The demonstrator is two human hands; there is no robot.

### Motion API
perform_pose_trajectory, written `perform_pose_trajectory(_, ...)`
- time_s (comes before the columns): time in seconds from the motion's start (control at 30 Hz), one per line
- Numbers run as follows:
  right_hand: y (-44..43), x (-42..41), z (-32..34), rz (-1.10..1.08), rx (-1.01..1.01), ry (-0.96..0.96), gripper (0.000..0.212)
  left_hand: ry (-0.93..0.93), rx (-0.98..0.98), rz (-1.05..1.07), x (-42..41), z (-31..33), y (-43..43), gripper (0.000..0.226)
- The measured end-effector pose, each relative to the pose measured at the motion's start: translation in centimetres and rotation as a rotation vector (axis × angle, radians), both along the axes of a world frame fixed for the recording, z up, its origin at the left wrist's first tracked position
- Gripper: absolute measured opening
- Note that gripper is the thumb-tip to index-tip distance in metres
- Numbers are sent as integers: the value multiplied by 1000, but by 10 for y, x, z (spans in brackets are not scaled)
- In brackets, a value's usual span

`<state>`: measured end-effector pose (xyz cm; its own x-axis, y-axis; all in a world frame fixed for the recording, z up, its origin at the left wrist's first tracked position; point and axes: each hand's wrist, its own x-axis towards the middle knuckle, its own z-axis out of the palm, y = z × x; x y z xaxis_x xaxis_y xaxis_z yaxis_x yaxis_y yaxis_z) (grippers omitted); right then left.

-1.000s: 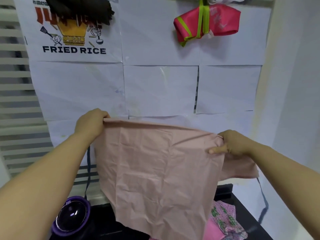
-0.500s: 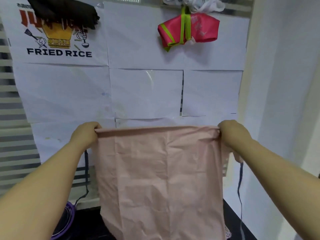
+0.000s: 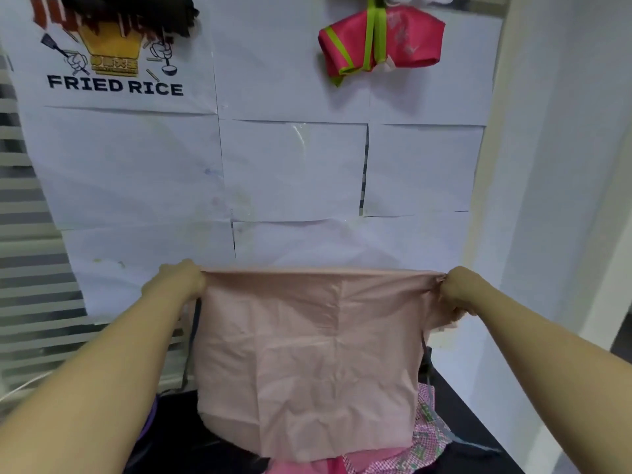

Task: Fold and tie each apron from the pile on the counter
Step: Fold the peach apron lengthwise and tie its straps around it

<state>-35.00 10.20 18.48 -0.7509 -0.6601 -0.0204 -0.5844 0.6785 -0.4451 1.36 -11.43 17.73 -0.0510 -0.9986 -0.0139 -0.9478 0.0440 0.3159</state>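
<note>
A pale pink apron (image 3: 307, 357) hangs spread out in the air in front of me, its top edge pulled taut. My left hand (image 3: 178, 280) grips the top left corner and my right hand (image 3: 460, 289) grips the bunched top right corner. A dark strap (image 3: 191, 340) dangles from the left side. Below the apron, a pile of pink and checked aprons (image 3: 410, 446) lies on the black counter (image 3: 472, 415); the hanging cloth hides most of it.
A folded red apron tied with green straps (image 3: 379, 42) hangs on the paper-covered wall (image 3: 290, 172), and a dark cloth (image 3: 136, 12) hangs at the top left over a "FRIED RICE" poster. A purple-rimmed object (image 3: 150, 422) peeks out by my left forearm. A white wall stands to the right.
My right hand rose and pulled outward, stretching the apron's top edge level and taut. The loose flap behind the right side is now gathered at my right hand.
</note>
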Motion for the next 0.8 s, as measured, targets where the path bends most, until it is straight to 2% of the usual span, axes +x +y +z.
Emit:
perform_pose_trajectory(0.03, 2, 4, -5, -24, -176, -264, 19, 170, 36, -39, -2, -1, 5, 37)
perform_pose_trajectory(0.07, 4, 7, -9, -53, -384, -541, 25, 429, 60, -70, -5, 0, 8, 40)
perform_pose_trajectory(0.13, 7, 13, -23, -97, -745, -930, 47, 1043, 125, -30, -13, -5, 19, 51)
perform_pose_trajectory(0.17, 8, 17, -27, -91, -861, -997, 48, 1239, 90, -25, -17, -6, 28, 51)
perform_pose_trajectory(0.2, 8, 22, -30, -72, -959, -991, 45, 1352, 13, -42, -20, -7, 34, 48)
perform_pose_trajectory(0.27, 11, 28, -33, -23, -1135, -832, 38, 1455, -255, -58, -21, -6, 44, 43)
perform_pose_trajectory(0.3, 15, 32, -34, 0, -1196, -689, 39, 1466, -388, -45, -18, -7, 49, 43)
perform_pose_trajectory(0.33, 18, 33, -36, 6, -1216, -522, 41, 1428, -534, -29, -13, -8, 51, 43)
perform_pose_trajectory(0.4, 32, 35, -51, -36, -1176, -202, 45, 1209, -741, -47, 0, -19, 65, 40)
perform_pose_trajectory(0.47, 50, 32, -87, -121, -1025, -32, 40, 945, -750, -91, 11, -50, 81, 38)
perform_pose_trajectory(0.5, 60, 31, -107, -157, -896, 20, 38, 836, -680, -113, 15, -64, 90, 35)
perform_pose_trajectory(0.53, 70, 28, -131, -157, -684, 86, 38, 711, -541, -135, 21, -83, 94, 31)
perform_pose_trajectory(0.6, 86, 26, -169, -29, -77, 212, 39, 327, -102, -252, 37, -120, 98, 23)
perform_pose_trajectory(0.63, 94, 29, -182, 49, 226, 190, 34, 120, 143, -323, 45, -136, 101, 20)
perform_pose_trajectory(0.67, 100, 32, -194, 124, 432, 130, 28, -38, 331, -356, 53, -149, 103, 20)
perform_pose_trajectory(0.73, 109, 38, -212, 245, 653, 34, 21, -161, 541, -332, 64, -164, 110, 23)
perform_pose_trajectory(0.8, 113, 43, -222, 303, 755, 28, 14, -193, 641, -271, 70, -172, 118, 33)
